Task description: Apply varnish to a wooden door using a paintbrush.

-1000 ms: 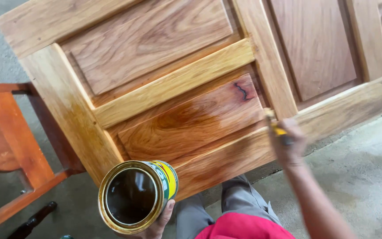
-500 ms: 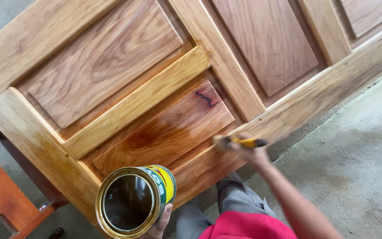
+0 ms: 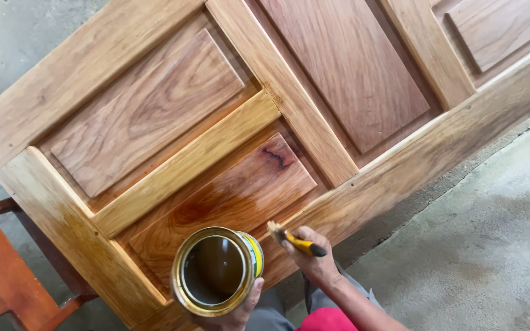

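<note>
Glossy wet-varnished wooden door panel (image 3: 234, 196)

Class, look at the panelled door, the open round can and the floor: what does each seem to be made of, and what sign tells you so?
Panelled brown door: wood, grain visible, glossy wet coat on its lower parts. Open round can: probably metal, shiny gold rim. Grey floor: likely concrete, rough and matte.

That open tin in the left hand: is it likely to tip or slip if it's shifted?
The open tin is lidless with dark liquid inside, so tilting would probably spill it. The left hand cups it only from below, so the grip looks modest. Its smooth metal side may be slippery, especially if wet.
</note>
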